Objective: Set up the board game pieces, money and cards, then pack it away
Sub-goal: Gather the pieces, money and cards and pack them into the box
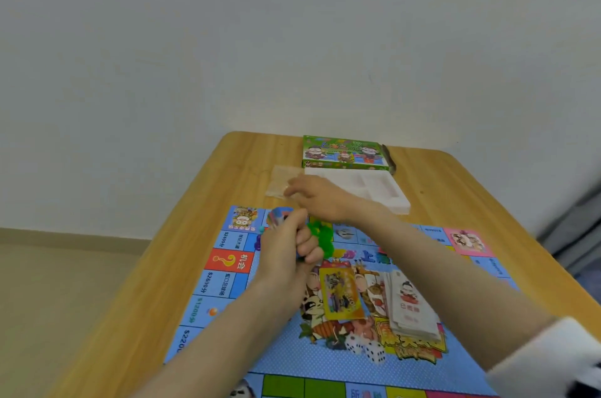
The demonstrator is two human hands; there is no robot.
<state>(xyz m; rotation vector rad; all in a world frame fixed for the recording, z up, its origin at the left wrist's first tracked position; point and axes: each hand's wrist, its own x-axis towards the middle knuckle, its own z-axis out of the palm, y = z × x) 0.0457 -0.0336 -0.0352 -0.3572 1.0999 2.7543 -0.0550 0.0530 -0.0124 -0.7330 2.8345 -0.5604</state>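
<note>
A blue game board (pixel 325 355) lies spread on the wooden table (pixel 136 293). My left hand (pixel 286 251) grips a small stack of coloured paper money (pixel 278 215) above the board's far left corner. Green plastic pieces (pixel 320 235) lie on the board just right of that hand. My right hand (pixel 317 194) reaches across beyond the board's far edge, fingers over a clear plastic bag (pixel 279 183); whether it pinches the bag is unclear. A yellow card pack (pixel 340 293), a white card stack (pixel 411 306) and two white dice (pixel 366 349) sit on the board.
A white plastic tray insert (pixel 383 189) lies behind the board, and the green game box (pixel 341 152) stands beyond it near the table's far edge by the white wall. A small purple piece (pixel 257 243) sits left of my left hand. The floor lies to the left.
</note>
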